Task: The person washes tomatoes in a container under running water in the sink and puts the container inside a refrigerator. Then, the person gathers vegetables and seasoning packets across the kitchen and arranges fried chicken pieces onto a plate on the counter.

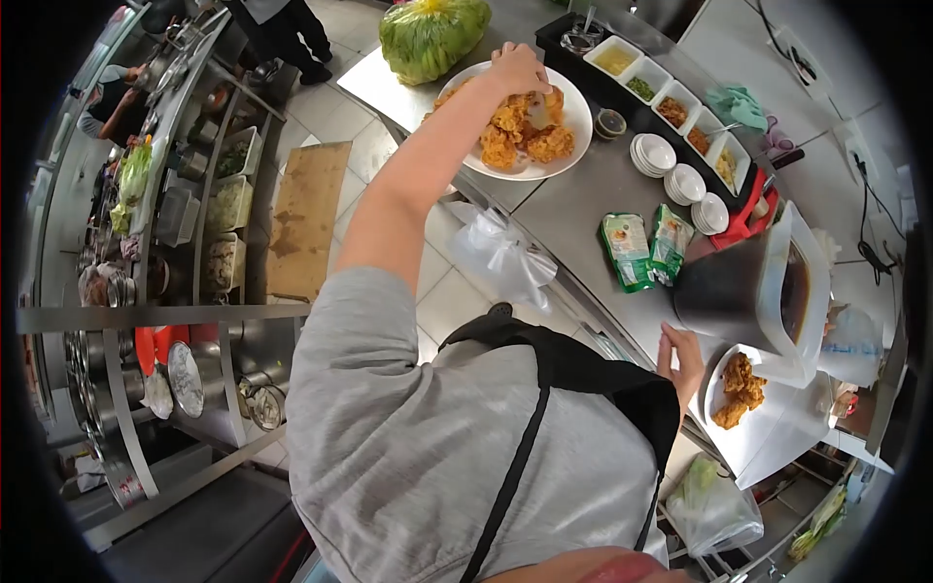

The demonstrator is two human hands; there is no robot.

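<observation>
My left hand (520, 70) is over a large white plate (577, 148) of fried chicken (515, 119). Its fingers are closed at a piece of fried chicken (555, 103) near the plate's far side; the back of the hand hides part of the grip. At the counter's front edge, my right hand (682, 361) hangs loosely with its fingers apart and nothing in them. Closest to it is a smaller white plate (714, 393) holding a few fried chicken pieces (739, 391).
A bag of leafy greens (432, 39) sits beyond the large plate. Small bowls (652, 154), green packets (627, 251), condiment tubs (673, 105) and a tall container of dark liquid (743, 291) stand on the counter. Behind at left, two people work near shelves (185, 185).
</observation>
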